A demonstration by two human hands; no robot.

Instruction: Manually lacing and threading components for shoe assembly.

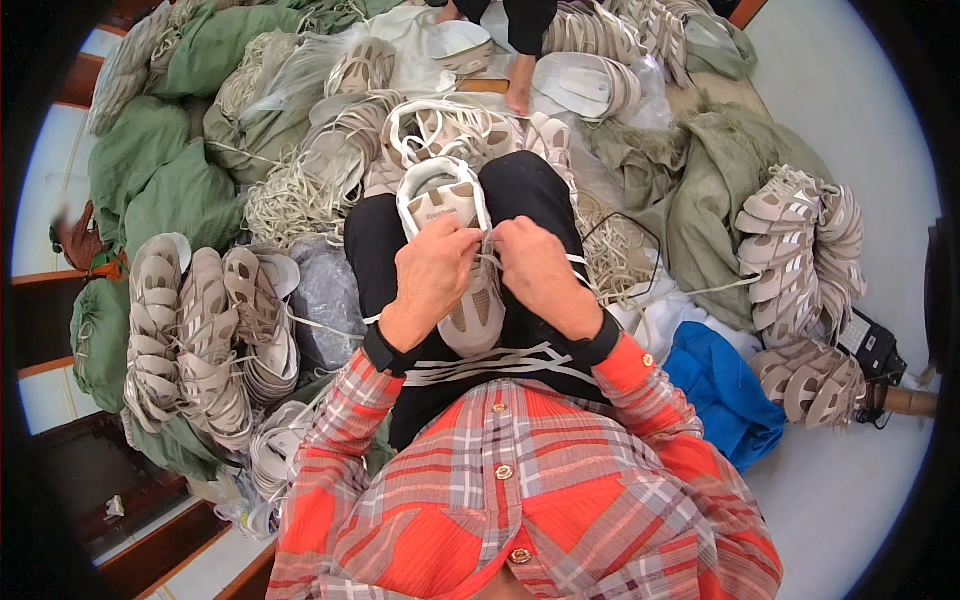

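Note:
On my lap lies a beige and white sneaker (474,318), toe toward me and its collar opening at the far end. My left hand (430,278) is closed at the shoe's left side near the tongue, fingertips pinched on a shoelace. My right hand (545,278) is pinched too, on lace at the right eyelet edge; its exact grip is partly hidden. The two sets of fingertips nearly meet over the lacing. Loose white laces (490,368) lie across my dark trousers just below the toe.
Beyond my knees are laced shoes (440,130) and a heap of laces (300,205). Stacked shoe uppers (205,335) stand at left, more uppers (795,250) at right. Green sacks (180,195), a blue cloth (715,390) and another person's foot (520,85) surround me.

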